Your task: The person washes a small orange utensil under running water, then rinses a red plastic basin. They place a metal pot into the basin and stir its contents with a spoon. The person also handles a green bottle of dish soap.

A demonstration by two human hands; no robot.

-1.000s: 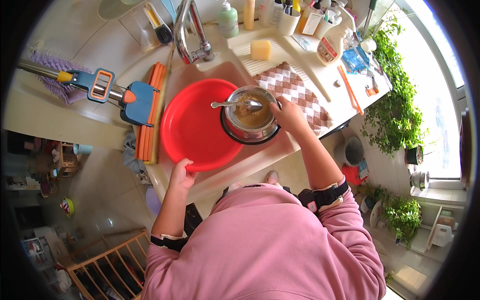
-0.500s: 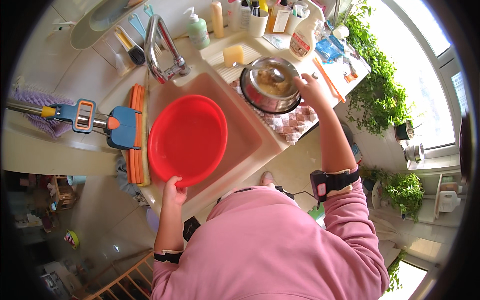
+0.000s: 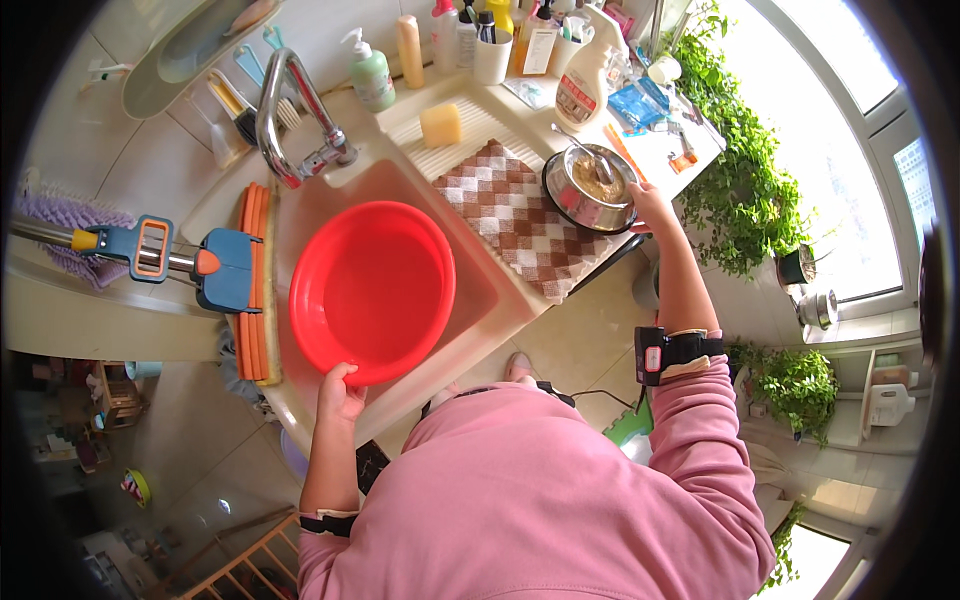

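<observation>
My left hand (image 3: 343, 391) grips the near rim of a red plastic basin (image 3: 375, 290), which sits in the pale sink (image 3: 478, 290). Inside the basin I see only its bare red surface. Off to the right, my right hand (image 3: 652, 207) holds the right edge of a steel pet-style bowl (image 3: 597, 212) with a dark base rim. Brownish contents and a spoon (image 3: 600, 168) are in the bowl. A brown-and-white checked cloth (image 3: 510, 215) lies flat on the counter to the bowl's left.
The chrome faucet (image 3: 285, 130) arches over the sink's far left. A sponge mop (image 3: 240, 270) leans along the left edge. Behind stand a yellow sponge (image 3: 441, 125), a green pump bottle (image 3: 371, 78) and a white spray bottle (image 3: 580, 85). Leafy plants (image 3: 735, 170) line the window.
My right hand has carried the bowl rightward, off the checked cloth, which now shows much more. My left hand stays on the basin rim. The whole view has shifted slightly.
</observation>
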